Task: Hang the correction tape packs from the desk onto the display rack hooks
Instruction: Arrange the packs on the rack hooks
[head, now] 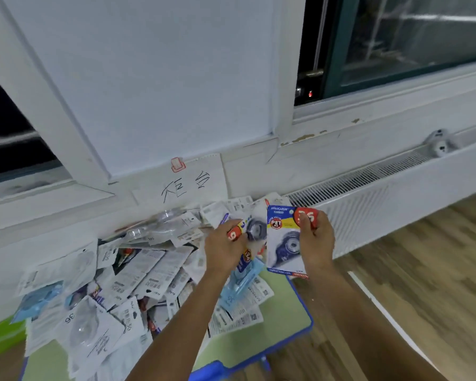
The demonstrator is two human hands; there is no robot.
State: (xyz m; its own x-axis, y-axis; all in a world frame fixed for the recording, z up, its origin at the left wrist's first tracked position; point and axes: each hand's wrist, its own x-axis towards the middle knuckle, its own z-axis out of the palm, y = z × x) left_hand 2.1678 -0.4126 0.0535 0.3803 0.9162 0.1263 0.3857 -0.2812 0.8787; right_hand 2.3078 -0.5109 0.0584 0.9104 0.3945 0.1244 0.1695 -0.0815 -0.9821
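Gathering: both hands are over the far right of the worktop [300,320], each with a correction tape pack, so the step in hand looks like collecting packs before carrying them to the rack.
Right hand [315,237]: raised over the worktop's right edge, thumb and fingers pinching the blue-and-white pack [285,237] at its upper right corner, by the red price mark; the pack's printed face is towards the camera.
Left hand [224,246]: just beside the right one, knuckles up, fingers curled round a second pack [252,229] whose round tape wheel shows past the fingertips; more packs seem bunched beneath it, though how many I cannot tell.
Loose packs [127,273]: heaped across the worktop against the white wall, most face down, several overlapping.
Display rack: not in view, so its hooks and their direction cannot be judged from here.
Doing it well: hold each pack near its top edge so the hanging hole stays free of the fingers; square the packs the same way up before turning away.
Risk: the glossy blister cards are slippery, and a pinch at one corner may let the pack swing or drop.
Forearms: both reach forward from the bottom of the view, nearly parallel.
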